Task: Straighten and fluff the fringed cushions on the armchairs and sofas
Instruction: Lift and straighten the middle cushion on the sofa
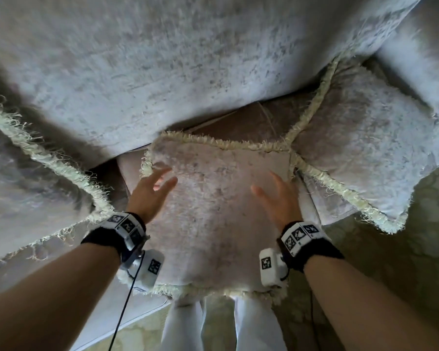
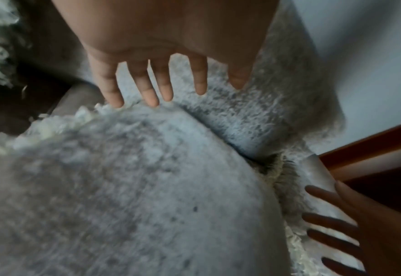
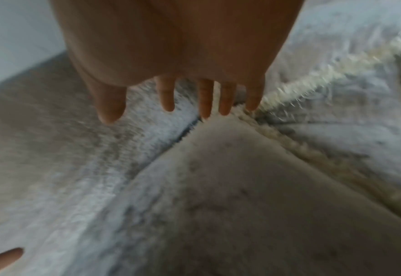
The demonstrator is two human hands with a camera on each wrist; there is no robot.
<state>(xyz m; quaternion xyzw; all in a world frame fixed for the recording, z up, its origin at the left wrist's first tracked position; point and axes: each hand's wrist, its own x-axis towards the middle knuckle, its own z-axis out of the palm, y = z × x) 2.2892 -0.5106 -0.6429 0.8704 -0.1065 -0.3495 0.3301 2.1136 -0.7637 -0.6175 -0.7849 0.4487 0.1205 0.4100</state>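
A pale grey plush cushion [image 1: 213, 209] with a cream fringe lies flat on the sofa seat in the middle of the head view. My left hand [image 1: 153, 192] hovers over its left part, fingers straight and spread, holding nothing. My right hand [image 1: 279, 196] is over its right part, fingers straight too. In the left wrist view the left fingers [image 2: 152, 84] reach toward the cushion's [image 2: 123, 186] far fringed edge. The right wrist view has the right fingers [image 3: 206, 99] near the cushion's [image 3: 241, 186] far corner. Whether the palms touch the fabric cannot be told.
A second fringed cushion [image 1: 365, 143] leans at the right against the sofa arm. A third one [image 1: 31, 178] lies at the left. The sofa back [image 1: 162, 72] rises behind them. Patterned floor [image 1: 416, 236] shows at the lower right, my white trouser legs [image 1: 254, 325] below the seat's front edge.
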